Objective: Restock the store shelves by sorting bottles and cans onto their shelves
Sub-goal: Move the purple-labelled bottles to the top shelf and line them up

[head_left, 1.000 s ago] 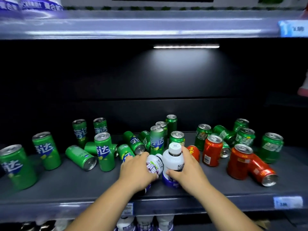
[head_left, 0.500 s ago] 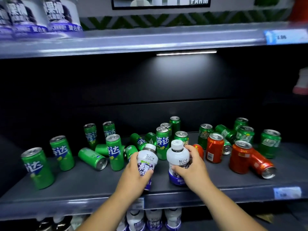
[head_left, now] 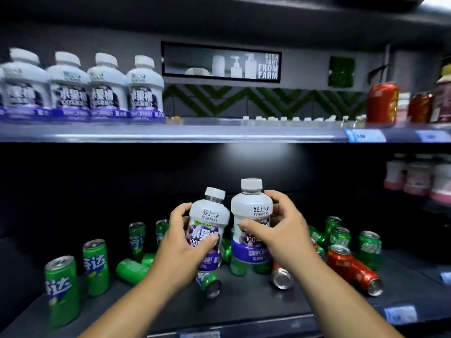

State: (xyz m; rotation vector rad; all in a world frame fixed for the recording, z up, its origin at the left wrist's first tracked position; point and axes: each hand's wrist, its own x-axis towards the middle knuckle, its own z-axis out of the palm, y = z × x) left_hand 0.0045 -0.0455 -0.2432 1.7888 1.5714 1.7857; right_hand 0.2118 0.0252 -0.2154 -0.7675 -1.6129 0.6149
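My left hand [head_left: 181,242] grips a white grape juice bottle [head_left: 207,223] with a purple label, tilted slightly right. My right hand [head_left: 284,230] grips a second white grape juice bottle [head_left: 251,215], held upright beside the first. Both bottles are raised in the air above the lower shelf [head_left: 244,298]. On the upper shelf [head_left: 219,135] at the left stands a row of matching white bottles [head_left: 107,91]. Green cans [head_left: 95,267] and red cans [head_left: 341,262], some upright and some lying down, are scattered on the lower shelf.
Red cans [head_left: 383,103] and other bottles stand at the right end of the upper shelf. Pink-labelled bottles [head_left: 419,176] fill a shelf at the far right. A green can [head_left: 210,285] and a fallen silver-ended can [head_left: 281,278] lie just below my hands.
Both hands lifted their bottles off the lower shelf and raised them upward. The view tilted up, bringing the upper shelf and its row of white bottles into sight.
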